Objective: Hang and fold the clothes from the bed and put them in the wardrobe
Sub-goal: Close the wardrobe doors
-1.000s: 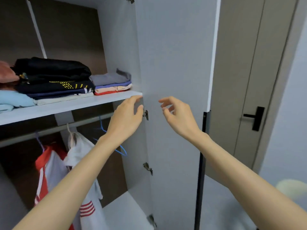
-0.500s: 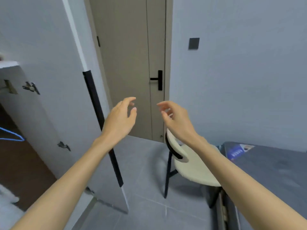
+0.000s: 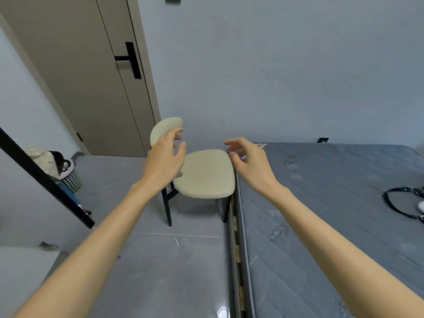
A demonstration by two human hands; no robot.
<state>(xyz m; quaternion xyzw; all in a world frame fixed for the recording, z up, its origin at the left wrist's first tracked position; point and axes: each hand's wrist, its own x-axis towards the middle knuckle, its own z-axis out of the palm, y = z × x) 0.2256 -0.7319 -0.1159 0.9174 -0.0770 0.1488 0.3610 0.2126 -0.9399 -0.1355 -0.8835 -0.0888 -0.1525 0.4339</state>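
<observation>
View has swung away from the wardrobe interior since the earlier frames: the shelf of folded clothes is out of sight, and the bed (image 3: pixel 321 214) now fills the right side. Its grey mattress carries no garment on the part shown. Only a black strapped item (image 3: pixel 400 206) lies at the far right edge, cut off by the frame, so where the remaining clothes lie cannot be told.

At left, the wardrobe door (image 3: pixel 43 177) stands open, judged left so for the next load. A cream chair (image 3: pixel 204 175) stands just beside the bed. A basket (image 3: pixel 70 183) sits on the floor (image 3: pixel 172 260) behind the wardrobe door.

The left hand (image 3: pixel 165 157) and right hand (image 3: pixel 250 161) are raised and apart. Their fingers are loosely curled and hold nothing. They are judged free to take the next garment.
</observation>
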